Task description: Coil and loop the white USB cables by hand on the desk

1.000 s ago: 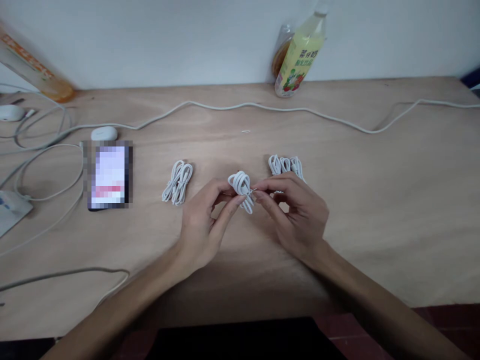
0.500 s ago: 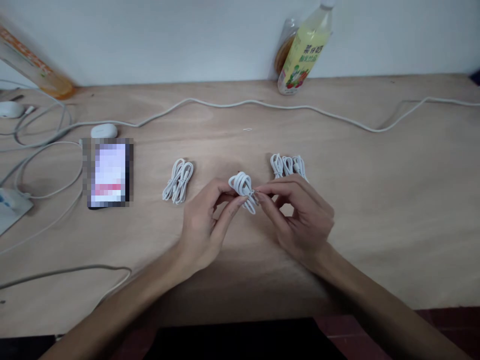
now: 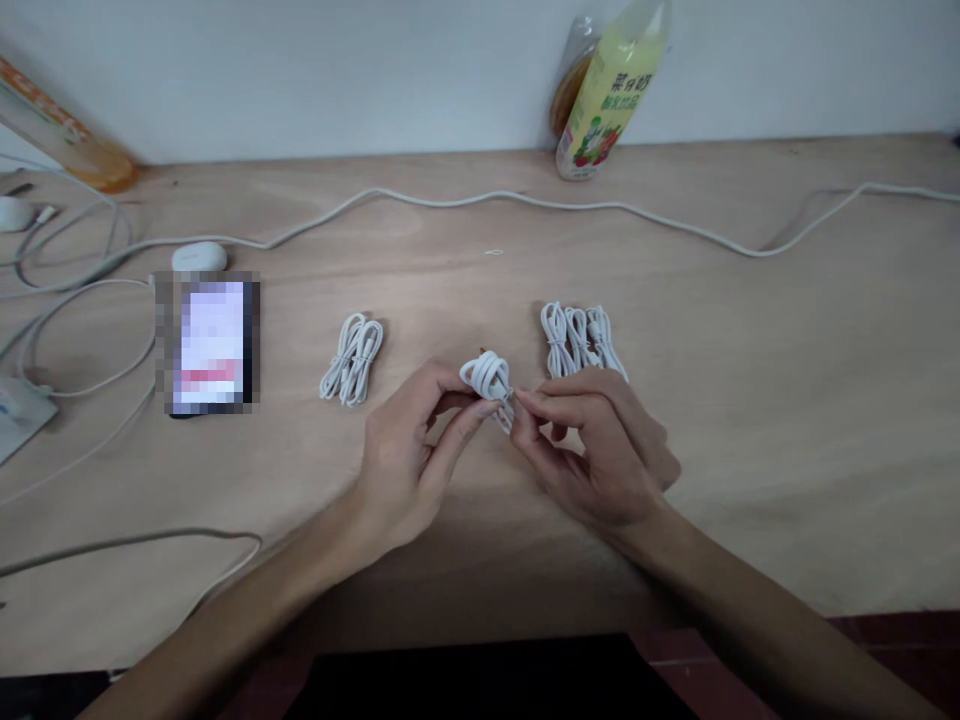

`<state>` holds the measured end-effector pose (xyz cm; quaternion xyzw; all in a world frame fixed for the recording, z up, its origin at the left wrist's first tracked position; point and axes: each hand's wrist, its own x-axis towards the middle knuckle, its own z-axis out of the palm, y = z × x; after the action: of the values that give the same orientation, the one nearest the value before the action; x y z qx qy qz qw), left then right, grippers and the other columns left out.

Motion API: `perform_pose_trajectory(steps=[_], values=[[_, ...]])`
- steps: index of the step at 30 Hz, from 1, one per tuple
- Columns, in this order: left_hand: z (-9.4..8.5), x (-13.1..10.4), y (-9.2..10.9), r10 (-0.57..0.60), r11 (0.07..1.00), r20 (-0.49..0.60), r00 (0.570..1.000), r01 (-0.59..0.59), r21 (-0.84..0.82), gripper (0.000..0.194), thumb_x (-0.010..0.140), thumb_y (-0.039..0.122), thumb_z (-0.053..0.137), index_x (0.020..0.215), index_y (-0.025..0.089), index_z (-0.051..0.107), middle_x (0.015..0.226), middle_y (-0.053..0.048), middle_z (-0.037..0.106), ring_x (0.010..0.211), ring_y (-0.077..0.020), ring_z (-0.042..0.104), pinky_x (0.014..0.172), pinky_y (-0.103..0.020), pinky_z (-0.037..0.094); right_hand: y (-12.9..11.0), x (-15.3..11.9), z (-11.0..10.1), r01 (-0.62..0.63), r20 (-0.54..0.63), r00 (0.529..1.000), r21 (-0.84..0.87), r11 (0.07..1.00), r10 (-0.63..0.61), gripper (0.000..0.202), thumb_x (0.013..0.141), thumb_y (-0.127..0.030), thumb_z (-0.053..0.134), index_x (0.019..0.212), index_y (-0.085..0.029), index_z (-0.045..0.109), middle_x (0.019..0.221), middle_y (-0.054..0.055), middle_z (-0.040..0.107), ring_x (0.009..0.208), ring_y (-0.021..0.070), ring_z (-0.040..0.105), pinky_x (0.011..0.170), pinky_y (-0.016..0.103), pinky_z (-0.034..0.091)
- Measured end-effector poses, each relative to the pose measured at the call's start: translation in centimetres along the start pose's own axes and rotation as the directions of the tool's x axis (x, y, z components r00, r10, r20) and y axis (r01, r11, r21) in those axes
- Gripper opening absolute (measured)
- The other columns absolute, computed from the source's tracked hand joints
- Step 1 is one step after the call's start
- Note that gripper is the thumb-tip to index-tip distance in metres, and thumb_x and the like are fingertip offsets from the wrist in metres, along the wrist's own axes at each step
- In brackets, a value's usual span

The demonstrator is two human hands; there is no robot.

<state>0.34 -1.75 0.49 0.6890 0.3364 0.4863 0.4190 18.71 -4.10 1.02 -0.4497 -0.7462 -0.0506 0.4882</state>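
On the far left, a clear bottle with orange liquid at its base (image 3: 109,170) leans into view, its upper part cut off by the edge, as is a pale plug block (image 3: 22,405) nearer; slim, smooth cables (image 3: 90,285) loop around there, their ends hard to trace. A rounded, glossy white case (image 3: 199,257) sits just beyond a flat phone (image 3: 214,345), whose lit screen is blurred into squares. To its right, two white cable bundles (image 3: 351,360) lie side by side on the pale wood-grained table (image 3: 435,285). The left hand (image 3: 405,455) pinches a coiled white cable (image 3: 487,375) between thumb and forefinger, its other fingers mostly hidden; the cable's rounded loops are held mid-table, between the two hands, the near end partly covered by fingertips. The right hand (image 3: 600,445) has thumb and forefinger pressed together on a thin tie (image 3: 510,394) at the coil's right side, too small to make out well. Just beyond that hand, three more bundles (image 3: 576,335) lie in a row, near ends hidden behind it. Farther back, a yellow-labelled bottle (image 3: 607,100), its top cut off, partly covers a clear container with brown contents (image 3: 564,95).
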Motion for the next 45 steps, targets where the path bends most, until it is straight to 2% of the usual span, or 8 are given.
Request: perform_pose_trajectory(steps=[6, 11, 16, 20, 25, 31, 38, 45], values=[[-0.3, 0.3, 0.5, -0.011, 1.000, -0.005, 1.000, 0.011, -0.013, 0.009, 0.106, 0.015, 0.071, 0.112, 0.022, 0.073, 0.103, 0.000, 0.076, 0.096, -0.0107, 0.075, 0.091, -0.020, 0.061, -0.1, 0.2, 0.4, -0.236, -0.002, 0.966, 0.401, 0.885, 0.259, 0.019, 0.096, -0.008, 0.074, 0.104, -0.025, 0.079, 0.087, 0.003, 0.077, 0.066, 0.0154, 0.067, 0.051, 0.028, 0.053], [-0.4, 0.7, 0.9, -0.015, 1.000, -0.041, 0.999, 0.014, -0.025, 0.014, 0.105, 0.015, 0.073, 0.116, 0.023, 0.078, 0.107, -0.001, 0.081, 0.100, -0.0120, 0.077, 0.094, -0.021, 0.061, -0.4, 1.3, 0.1, -0.609, 0.310, 0.754, 0.660, 0.440, 0.580, 0.005, 0.095, -0.020, 0.081, 0.094, -0.025, 0.082, 0.084, 0.000, 0.077, 0.062, 0.0121, 0.062, 0.044, 0.022, 0.046], [-0.4, 0.7, 0.9, -0.067, 0.997, -0.064, 0.996, 0.064, -0.049, 0.014, 0.104, 0.019, 0.076, 0.117, 0.023, 0.080, 0.109, -0.002, 0.085, 0.099, -0.0164, 0.080, 0.092, -0.027, 0.064, 0.3, 1.7, 0.3, -0.711, 0.547, 0.598, 0.699, 0.073, 0.586, 0.015, 0.089, -0.036, 0.091, 0.092, -0.025, 0.082, 0.066, -0.006, 0.063, 0.049, 0.0076, 0.044, 0.039, 0.019, 0.037], [-0.6, 0.7, 0.9, -0.044, 0.999, -0.059, 0.997, 0.045, 0.004, 0.012, 0.103, 0.022, 0.077, 0.115, 0.023, 0.080, 0.104, -0.003, 0.084, 0.097, -0.0175, 0.079, 0.089, -0.029, 0.062, 0.9, 1.8, 0.6, -0.738, 0.637, 0.555, 0.674, -0.037, 0.536, 0.028, 0.083, -0.045, 0.095, 0.089, -0.024, 0.077, 0.071, -0.005, 0.065, 0.046, 0.0062, 0.039, 0.035, 0.018, 0.033], [-0.8, 1.0, 1.2, 0.010, 0.998, -0.028, 1.000, -0.008, 0.057, 0.007, 0.103, 0.022, 0.077, 0.110, 0.022, 0.080, 0.101, -0.003, 0.083, 0.091, -0.0174, 0.078, 0.085, -0.030, 0.062, 1.3, 1.7, 0.6, -0.735, 0.631, 0.608, 0.677, 0.040, 0.483, 0.028, 0.086, -0.043, 0.093, 0.091, -0.023, 0.075, 0.071, -0.006, 0.063, 0.046, 0.0060, 0.041, 0.035, 0.017, 0.034], [-0.9, 1.1, 1.4, 0.002, 0.997, -0.011, 1.000, -0.001, 0.079, 0.007, 0.104, 0.022, 0.075, 0.110, 0.023, 0.079, 0.102, -0.004, 0.084, 0.091, -0.0191, 0.079, 0.086, -0.034, 0.065, 1.1, 1.6, -0.1, -0.686, 0.502, 0.714, 0.642, 0.342, 0.488, 0.010, 0.091, -0.022, 0.083, 0.100, -0.023, 0.080, 0.074, -0.004, 0.064, 0.055, 0.0089, 0.053, 0.041, 0.018, 0.042], [-0.8, 0.8, 1.1, -0.009, 0.997, -0.028, 1.000, 0.011, 0.072, 0.007, 0.104, 0.022, 0.075, 0.110, 0.022, 0.079, 0.103, -0.004, 0.083, 0.094, -0.0182, 0.079, 0.089, -0.032, 0.066, 1.2, 0.9, -0.1, -0.446, 0.287, 0.895, 0.535, 0.718, 0.342, 0.017, 0.098, -0.011, 0.075, 0.107, -0.024, 0.082, 0.085, -0.001, 0.071, 0.073, 0.0130, 0.067, 0.057, 0.022, 0.055], [-0.6, 0.7, 1.4, -0.061, 0.998, -0.027, 0.998, 0.061, 0.019, 0.006, 0.105, 0.022, 0.074, 0.109, 0.021, 0.078, 0.104, -0.005, 0.083, 0.095, -0.0186, 0.079, 0.091, -0.033, 0.067, 1.5, 0.2, 0.4, -0.234, 0.136, 0.972, 0.427, 0.873, 0.194, 0.017, 0.102, -0.011, 0.073, 0.110, -0.024, 0.082, 0.083, 0.000, 0.076, 0.066, 0.0140, 0.066, 0.055, 0.026, 0.053]])
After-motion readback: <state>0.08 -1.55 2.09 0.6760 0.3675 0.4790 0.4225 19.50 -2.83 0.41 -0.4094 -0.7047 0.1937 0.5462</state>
